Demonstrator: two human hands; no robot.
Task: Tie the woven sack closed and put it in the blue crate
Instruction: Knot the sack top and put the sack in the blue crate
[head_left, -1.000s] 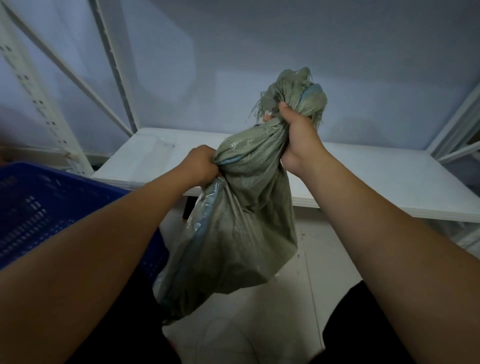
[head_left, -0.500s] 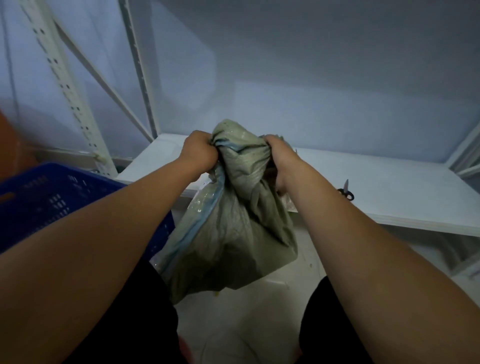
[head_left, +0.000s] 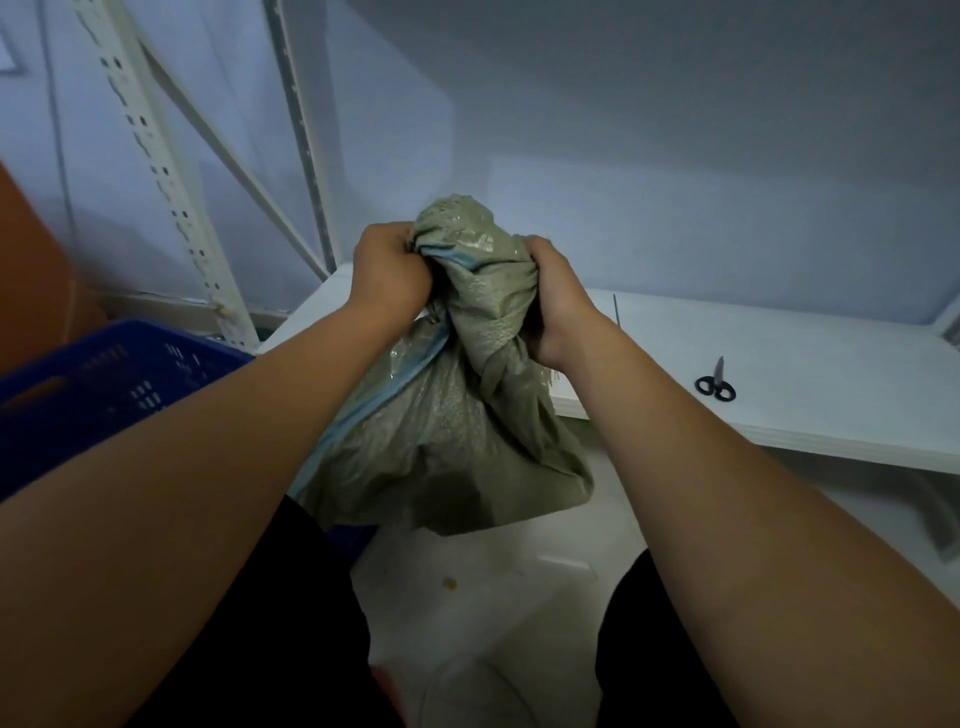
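Note:
A grey-green woven sack (head_left: 447, 431) with a light blue edge stripe hangs in the air in front of me, above the floor. Its neck is bunched and twisted into a thick wad at the top. My left hand (head_left: 389, 275) grips the left side of that wad. On the right side of the neck my right hand (head_left: 553, 306) holds the twisted fabric. The blue crate (head_left: 104, 384) stands low at the left, partly behind my left forearm.
A white shelf board (head_left: 779, 374) runs behind the sack, with black-handled scissors (head_left: 716, 383) lying on it at the right. White slotted rack uprights (head_left: 166, 171) rise at the left. My dark-clad legs and pale floor show below.
My right hand has come down from holding the sack's top high and now sits level with the left hand at the neck. The sack's top is folded over into a wad.

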